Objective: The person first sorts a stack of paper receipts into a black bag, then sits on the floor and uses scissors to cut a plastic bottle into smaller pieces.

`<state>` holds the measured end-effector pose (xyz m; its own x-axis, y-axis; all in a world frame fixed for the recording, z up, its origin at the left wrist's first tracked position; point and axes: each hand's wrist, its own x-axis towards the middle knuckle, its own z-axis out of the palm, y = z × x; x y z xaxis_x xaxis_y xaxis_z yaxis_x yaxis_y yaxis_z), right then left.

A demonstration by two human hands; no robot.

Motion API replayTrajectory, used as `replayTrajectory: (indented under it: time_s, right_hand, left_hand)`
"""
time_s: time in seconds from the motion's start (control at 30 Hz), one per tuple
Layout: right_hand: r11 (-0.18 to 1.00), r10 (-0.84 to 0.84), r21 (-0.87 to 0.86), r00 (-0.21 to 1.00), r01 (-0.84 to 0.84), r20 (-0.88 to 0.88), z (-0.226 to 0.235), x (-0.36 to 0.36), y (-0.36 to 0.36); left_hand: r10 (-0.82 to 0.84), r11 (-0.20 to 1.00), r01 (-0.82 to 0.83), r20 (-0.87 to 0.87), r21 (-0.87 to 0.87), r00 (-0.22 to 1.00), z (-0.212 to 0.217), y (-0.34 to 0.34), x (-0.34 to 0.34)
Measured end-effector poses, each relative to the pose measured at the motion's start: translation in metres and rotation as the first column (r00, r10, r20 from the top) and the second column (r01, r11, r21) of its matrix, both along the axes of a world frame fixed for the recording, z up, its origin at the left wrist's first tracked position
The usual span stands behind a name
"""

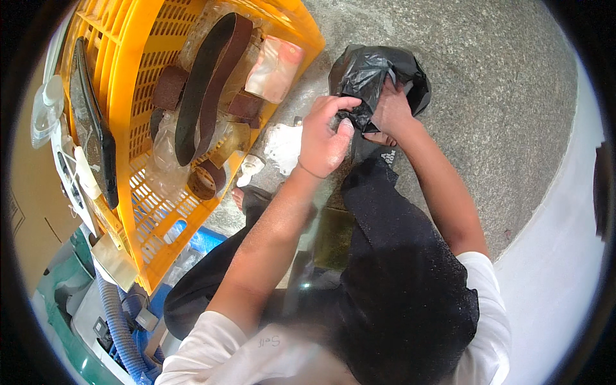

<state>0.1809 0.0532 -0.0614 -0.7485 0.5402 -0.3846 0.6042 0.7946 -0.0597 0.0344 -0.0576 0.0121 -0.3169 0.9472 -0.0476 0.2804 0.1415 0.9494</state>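
A crumpled black plastic bag (358, 67) sits on the grey floor in front of me. My left hand (324, 135) is at its near left edge, with a fold of the bag between thumb and forefinger. At the bag's mouth is my right hand (393, 112), reaching partly into it. Black plastic hides most of the right fingers, so what they hold cannot be seen. White powder or flakes (282, 149) lie on the floor left of my left hand, near a small white crumpled piece (250, 168).
A yellow plastic crate (144, 128) at left holds a dark sanding belt (215, 90), abrasive rolls (206, 179) and a pinkish-white packet (274, 69). A blue corrugated hose (119, 321) is at lower left. A white wall (545, 256) runs along the right. Dark cloth (404, 269) covers my leg.
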Motion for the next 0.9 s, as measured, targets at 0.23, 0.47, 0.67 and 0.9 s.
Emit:
replayTrajectory:
  time_s: [0.23, 0.47, 0.67, 0.9]
  right_hand:
    - [0.729, -0.684, -0.387, 0.582, 0.565, -0.439, 0.04, 0.065, -0.01]
    - [0.493, -0.869, -0.483, 0.429, 0.723, -0.246, -0.029, 0.08, -0.006]
    - [0.173, -0.979, -0.884, -0.022, 0.435, -0.203, -0.022, 0.1, 0.025]
    - [0.135, -0.99, -0.904, 0.007, 0.405, -0.144, -0.005, 0.116, 0.028]
  left_hand:
    - [0.311, 0.939, -0.259, 0.235, -0.227, 0.921, -0.007, -0.012, -0.023]
    - [0.177, 0.852, -0.198, -0.089, -0.486, 0.98, -0.032, 0.01, -0.007]
    - [0.565, 0.825, -0.561, 0.148, -0.075, 0.811, -0.055, -0.046, -0.017]
    - [0.43, 0.718, -0.564, -0.377, -0.408, 0.82, -0.103, -0.168, -0.071]
